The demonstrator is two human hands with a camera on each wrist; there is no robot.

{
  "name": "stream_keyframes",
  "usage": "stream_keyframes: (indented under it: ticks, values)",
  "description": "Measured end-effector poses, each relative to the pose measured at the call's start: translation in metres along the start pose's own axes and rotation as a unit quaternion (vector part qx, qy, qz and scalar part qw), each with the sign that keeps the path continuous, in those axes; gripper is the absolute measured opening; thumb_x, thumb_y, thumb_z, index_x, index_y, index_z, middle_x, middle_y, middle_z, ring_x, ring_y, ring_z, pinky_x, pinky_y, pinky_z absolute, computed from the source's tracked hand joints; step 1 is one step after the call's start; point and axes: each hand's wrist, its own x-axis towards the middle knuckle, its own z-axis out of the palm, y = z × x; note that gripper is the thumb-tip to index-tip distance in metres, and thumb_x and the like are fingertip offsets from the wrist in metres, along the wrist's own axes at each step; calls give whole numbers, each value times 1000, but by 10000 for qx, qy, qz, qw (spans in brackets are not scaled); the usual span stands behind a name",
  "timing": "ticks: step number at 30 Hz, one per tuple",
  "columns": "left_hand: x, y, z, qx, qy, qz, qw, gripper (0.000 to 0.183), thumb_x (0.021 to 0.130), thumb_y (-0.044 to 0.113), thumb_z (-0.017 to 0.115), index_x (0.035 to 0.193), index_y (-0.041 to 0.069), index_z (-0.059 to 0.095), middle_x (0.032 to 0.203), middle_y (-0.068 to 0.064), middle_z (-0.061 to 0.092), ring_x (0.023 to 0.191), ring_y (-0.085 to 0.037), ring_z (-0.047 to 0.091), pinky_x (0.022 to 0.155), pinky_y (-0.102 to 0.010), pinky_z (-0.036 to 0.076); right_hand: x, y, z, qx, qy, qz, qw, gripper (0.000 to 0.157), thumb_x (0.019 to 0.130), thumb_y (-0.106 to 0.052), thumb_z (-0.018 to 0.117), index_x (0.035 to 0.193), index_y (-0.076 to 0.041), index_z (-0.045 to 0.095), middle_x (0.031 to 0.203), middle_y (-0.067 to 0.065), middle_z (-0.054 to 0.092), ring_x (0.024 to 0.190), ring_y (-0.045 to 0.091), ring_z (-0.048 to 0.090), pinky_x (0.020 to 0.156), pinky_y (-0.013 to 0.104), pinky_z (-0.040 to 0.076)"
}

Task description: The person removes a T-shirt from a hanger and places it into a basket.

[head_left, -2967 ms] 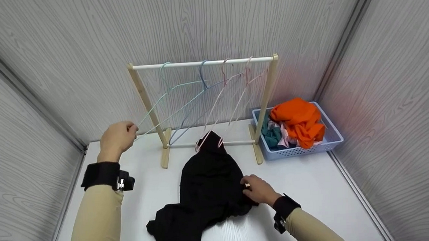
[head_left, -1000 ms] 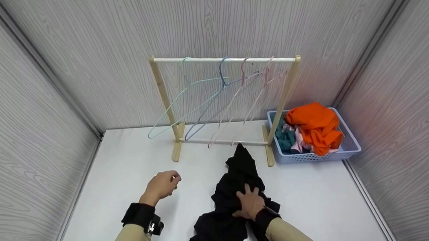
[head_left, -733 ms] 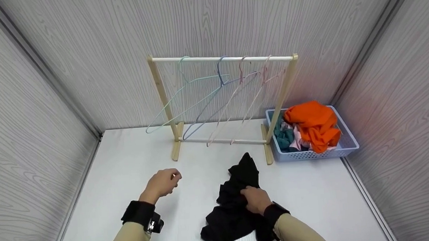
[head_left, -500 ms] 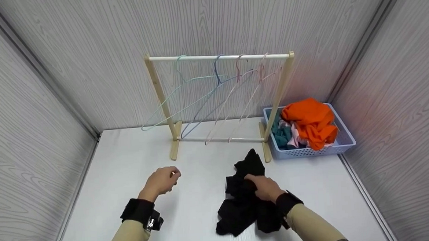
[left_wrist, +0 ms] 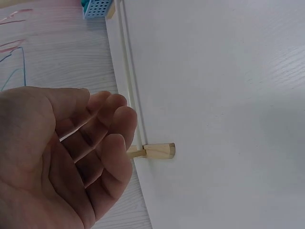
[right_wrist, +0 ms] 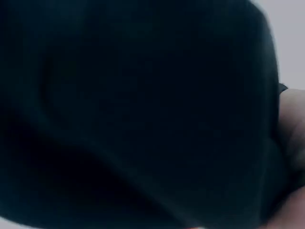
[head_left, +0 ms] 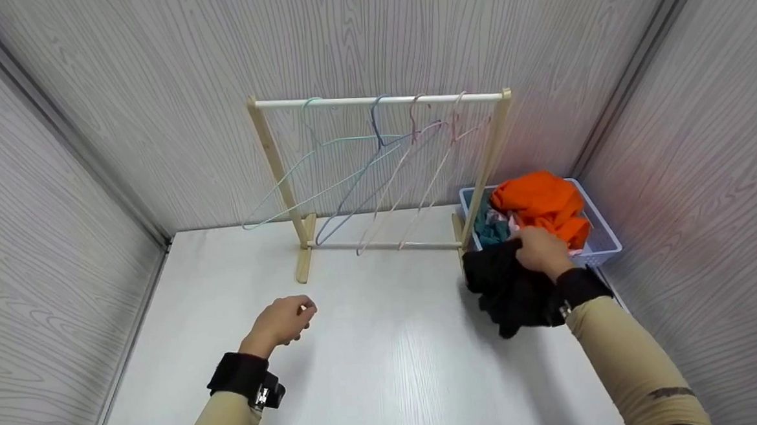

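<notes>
My right hand [head_left: 541, 250] grips a bunched black garment [head_left: 511, 290], which hangs down from it at the front of the blue basket [head_left: 604, 249]. Dark cloth fills most of the right wrist view and hides the fingers there. My left hand [head_left: 283, 320] is over the left part of the table, holding nothing. Its fingers are loosely curled, and the palm shows bare in the left wrist view. Inside the basket an orange cloth [head_left: 536, 194] lies on top of a teal cloth [head_left: 491, 229] and some pink fabric.
A small wooden rack [head_left: 272, 160] with a white top rail [head_left: 347, 101] stands at the back of the white table [head_left: 372, 342]. From the rail hang a mint hanger [head_left: 298, 161], a blue hanger [head_left: 357, 181] and two pink ones. Grey wood-patterned walls enclose the table.
The black garment, earlier spread on the table under the hangers, is gathered in my right hand and has moved right to the basket. My left hand has come down from the mint hanger.
</notes>
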Motion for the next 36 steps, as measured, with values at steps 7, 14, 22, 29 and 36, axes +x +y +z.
stream_keyframes:
  ticks: [7,14,22,29,36]
  values:
    - [-13,-6,7,-135,53,-179,9997,21,99,22,53,110,10,66,72,1,60,54,-13,55,47,-24,42,23,6,-68,-394,1072,519,9921,47,83,-5,47,127,-12,64,125,29,59,106,53,57,82,66,46]
    - [-35,-15,17,-161,-29,-479,9987,20,99,21,53,110,10,66,71,2,60,55,-14,56,48,-25,42,44,1,-82,327,1330,1078,9847,50,88,-16,43,135,-2,52,136,30,50,114,50,52,90,65,43]
    - [-52,-20,24,-185,-109,-563,9982,19,99,20,53,110,11,66,71,2,59,55,-15,57,47,-25,42,55,16,-13,1754,1785,690,9657,48,84,-11,49,125,5,30,133,29,25,115,49,32,94,54,33]
    - [-56,-18,27,-106,-225,-496,9985,17,99,20,53,107,12,66,70,2,59,54,-14,56,46,-25,42,44,41,43,1276,1403,402,9810,37,88,-5,53,123,7,45,155,29,12,136,53,24,107,63,32]
    - [-47,-15,29,-129,-206,-298,9993,17,99,21,54,107,12,67,70,2,60,54,-18,60,44,-24,41,33,49,44,659,836,107,9943,60,84,0,47,143,1,37,159,28,5,137,60,19,102,73,29]
